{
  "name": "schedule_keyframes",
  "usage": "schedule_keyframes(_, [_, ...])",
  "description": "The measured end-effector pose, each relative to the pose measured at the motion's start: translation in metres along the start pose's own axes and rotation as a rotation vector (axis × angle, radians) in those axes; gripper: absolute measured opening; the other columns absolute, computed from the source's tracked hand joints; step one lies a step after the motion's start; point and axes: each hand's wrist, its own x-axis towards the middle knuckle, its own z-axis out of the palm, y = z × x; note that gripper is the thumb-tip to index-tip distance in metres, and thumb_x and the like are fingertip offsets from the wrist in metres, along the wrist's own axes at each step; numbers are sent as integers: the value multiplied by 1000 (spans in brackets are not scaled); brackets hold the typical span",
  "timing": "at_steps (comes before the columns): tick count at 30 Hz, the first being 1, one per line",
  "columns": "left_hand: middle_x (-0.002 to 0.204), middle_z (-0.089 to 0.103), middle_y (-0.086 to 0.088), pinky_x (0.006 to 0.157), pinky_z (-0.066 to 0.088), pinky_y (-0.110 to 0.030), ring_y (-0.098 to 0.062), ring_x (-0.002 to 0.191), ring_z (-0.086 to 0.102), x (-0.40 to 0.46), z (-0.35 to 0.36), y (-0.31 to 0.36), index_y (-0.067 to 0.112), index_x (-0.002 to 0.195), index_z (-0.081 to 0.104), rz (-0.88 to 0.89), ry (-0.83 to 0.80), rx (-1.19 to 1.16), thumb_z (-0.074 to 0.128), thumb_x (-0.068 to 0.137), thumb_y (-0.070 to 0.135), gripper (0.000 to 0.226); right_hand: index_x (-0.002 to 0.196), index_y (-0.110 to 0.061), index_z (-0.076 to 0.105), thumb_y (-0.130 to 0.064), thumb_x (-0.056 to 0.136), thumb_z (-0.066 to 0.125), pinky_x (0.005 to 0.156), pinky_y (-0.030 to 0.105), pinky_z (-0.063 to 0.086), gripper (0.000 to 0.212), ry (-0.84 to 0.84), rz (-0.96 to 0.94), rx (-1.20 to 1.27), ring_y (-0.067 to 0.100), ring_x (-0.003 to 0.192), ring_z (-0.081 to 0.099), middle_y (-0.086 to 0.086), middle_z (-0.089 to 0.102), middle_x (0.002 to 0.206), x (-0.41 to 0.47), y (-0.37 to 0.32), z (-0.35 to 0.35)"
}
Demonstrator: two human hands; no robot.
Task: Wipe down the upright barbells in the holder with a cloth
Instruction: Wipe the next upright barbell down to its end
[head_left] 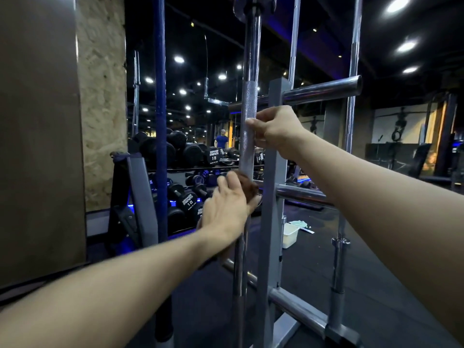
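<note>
Both bare forearms reach forward to one upright chrome barbell point(248, 114) standing in the grey holder point(272, 197), just left of the holder's vertical post. The left hand point(226, 209) has its fingers curled round a brown cloth point(247, 187), pressing it against the bar below the knurled section. The right hand point(275, 133) grips the knurling higher up, fingers wrapped round the shaft. Between the bar and the post the gap is narrow; chrome pegs point(324, 90) jut out to the right at hand height and lower. A blue bar point(160, 116) stands well apart on the left, and two more chrome bars point(351, 96) rise on the holder's far side. A white tub point(290, 234) sits on the dark floor beyond. Farther off, dumbbells point(198, 154) line a rack along a mirrored wall under ceiling spotlights.
</note>
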Motion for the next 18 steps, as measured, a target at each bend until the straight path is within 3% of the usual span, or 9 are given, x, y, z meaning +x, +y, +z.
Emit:
schedule_keyframes(3, [120,41,-13,76,42,-44,-35,109,53,35,-23,11,8,123,28,-19,99,-105,47,92,53,58,77,-6,58,-12,89,65,80,52,57,15,4,6,-19,29,76,58,19,58,83,3,-1,1])
schedule_keyframes(7, [119,41,-14,74,45,-45,-35,106,54,36,-20,20,6,123,28,-36,166,-57,43,93,53,58,90,-4,60,-13,89,66,78,49,58,11,27,12,-10,27,79,61,16,60,86,4,1,0])
schedule_keyframes(10, [121,39,-13,77,46,-43,-33,108,53,11,-1,12,6,124,26,-61,115,7,40,93,55,59,78,-10,58,-12,89,66,79,50,57,14,24,8,-10,25,77,58,10,58,78,2,3,0])
schedule_keyframes(14, [122,40,-11,78,45,-39,-30,111,53,-13,11,1,8,126,25,-63,-19,51,40,92,57,61,73,-11,56,-10,88,66,82,55,55,18,17,33,18,29,81,59,19,59,88,-2,3,1])
schedule_keyframes(18, [121,42,-13,77,43,-44,-34,110,54,23,-14,11,9,122,27,-64,62,-68,47,91,54,59,82,-6,55,-7,88,66,76,47,58,12,0,42,50,27,82,60,19,59,91,-2,1,1])
